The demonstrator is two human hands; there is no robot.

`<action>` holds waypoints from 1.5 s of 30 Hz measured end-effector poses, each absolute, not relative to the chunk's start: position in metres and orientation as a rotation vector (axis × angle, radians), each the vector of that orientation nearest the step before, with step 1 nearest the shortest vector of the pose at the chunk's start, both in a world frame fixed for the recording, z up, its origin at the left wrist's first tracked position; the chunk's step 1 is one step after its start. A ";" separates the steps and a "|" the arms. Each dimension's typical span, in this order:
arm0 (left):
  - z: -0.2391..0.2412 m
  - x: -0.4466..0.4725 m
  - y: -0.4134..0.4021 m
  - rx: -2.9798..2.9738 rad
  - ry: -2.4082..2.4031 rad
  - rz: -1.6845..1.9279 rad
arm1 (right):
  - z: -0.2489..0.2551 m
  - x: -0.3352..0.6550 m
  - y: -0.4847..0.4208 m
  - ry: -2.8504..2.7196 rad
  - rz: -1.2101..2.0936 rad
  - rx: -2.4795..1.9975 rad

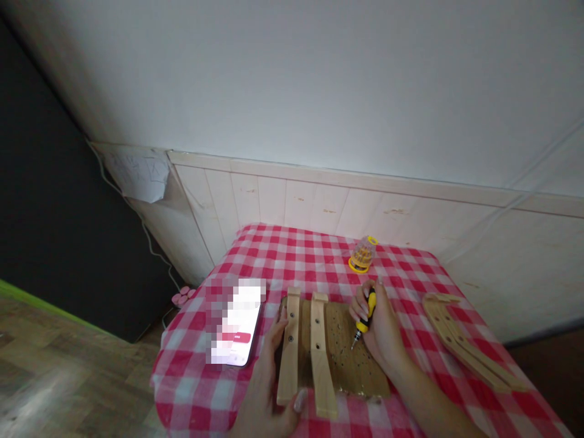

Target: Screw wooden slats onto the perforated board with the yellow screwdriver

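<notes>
Fingers point(362, 306) pinch screwdriver point(367, 311) — left hand point(268, 380) braces slat point(289, 350).

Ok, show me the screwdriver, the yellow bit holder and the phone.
screwdriver point(367, 311): head view, on its handle.
yellow bit holder point(362, 254): head view, on its clear body.
phone point(241, 325): head view, on its screen.

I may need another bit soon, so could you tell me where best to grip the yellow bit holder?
Probably take the yellow bit holder by its clear middle, above the wider base, fingers from the near side; it stands upright and free on the tablecloth, beyond the right hand.
</notes>
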State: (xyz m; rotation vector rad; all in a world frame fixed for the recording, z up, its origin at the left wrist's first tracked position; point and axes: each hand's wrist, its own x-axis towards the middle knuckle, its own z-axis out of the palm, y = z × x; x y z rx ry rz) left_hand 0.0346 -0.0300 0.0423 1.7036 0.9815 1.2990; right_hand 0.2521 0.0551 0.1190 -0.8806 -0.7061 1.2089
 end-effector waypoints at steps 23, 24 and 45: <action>0.079 0.046 -0.028 1.890 1.030 1.410 | 0.117 0.247 0.054 -0.688 1.217 -0.832; 0.078 0.047 -0.028 1.856 1.032 1.406 | 0.117 0.247 0.053 -0.683 1.217 -0.831; 0.056 0.045 -0.026 1.758 0.953 1.476 | 0.116 0.250 0.053 -0.681 1.252 -0.835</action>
